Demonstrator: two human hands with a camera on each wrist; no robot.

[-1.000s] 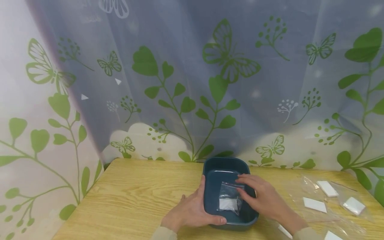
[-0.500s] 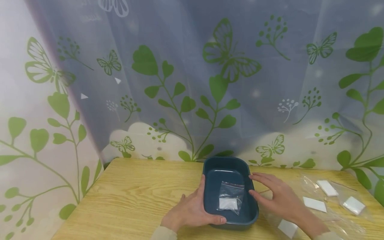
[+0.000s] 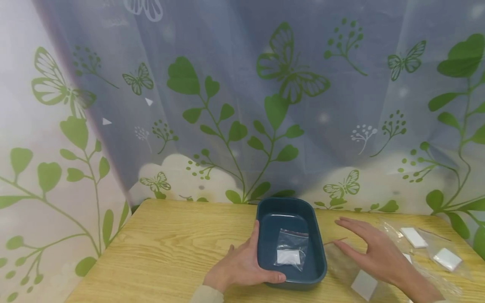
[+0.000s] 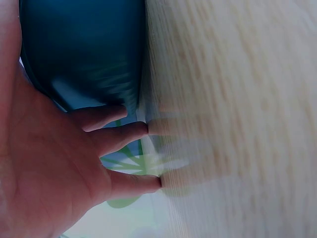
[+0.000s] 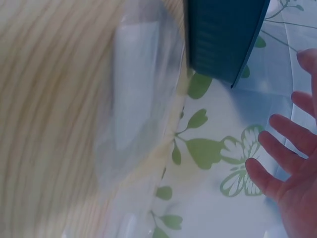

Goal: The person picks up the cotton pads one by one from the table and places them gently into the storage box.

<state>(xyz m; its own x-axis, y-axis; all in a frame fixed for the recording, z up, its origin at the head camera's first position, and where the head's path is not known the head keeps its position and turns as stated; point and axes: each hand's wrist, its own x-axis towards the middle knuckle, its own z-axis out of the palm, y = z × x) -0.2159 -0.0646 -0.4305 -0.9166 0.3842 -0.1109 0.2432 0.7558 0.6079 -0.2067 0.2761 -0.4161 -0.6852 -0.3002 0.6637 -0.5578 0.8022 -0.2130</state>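
A dark blue plastic basin (image 3: 320, 242) stands on the wooden table, with a clear zip bag (image 3: 289, 242) lying flat inside it. White, block-like contents fill the bag's lower end. At the basin's left side rests my left hand (image 3: 240, 267), thumb over the front rim and index finger along the left wall. The left wrist view shows its other fingers (image 4: 130, 182) straight and spread, tips at the tabletop. To the basin's right, my right hand (image 3: 379, 250) hovers with extended fingers and holds nothing. Beneath it lies another clear bag (image 5: 136, 89) with a white block.
Several more clear bags with white blocks (image 3: 414, 237) lie loosely spread over the table's right side. Bare wood (image 3: 170, 244) stretches left of the basin. A printed curtain (image 3: 227, 105) with leaves and butterflies hangs right behind the table edge.
My right hand has come out of the basin, leaving the zip bag there, and moved right to above the other bags. The left hand and basin have stayed in place.
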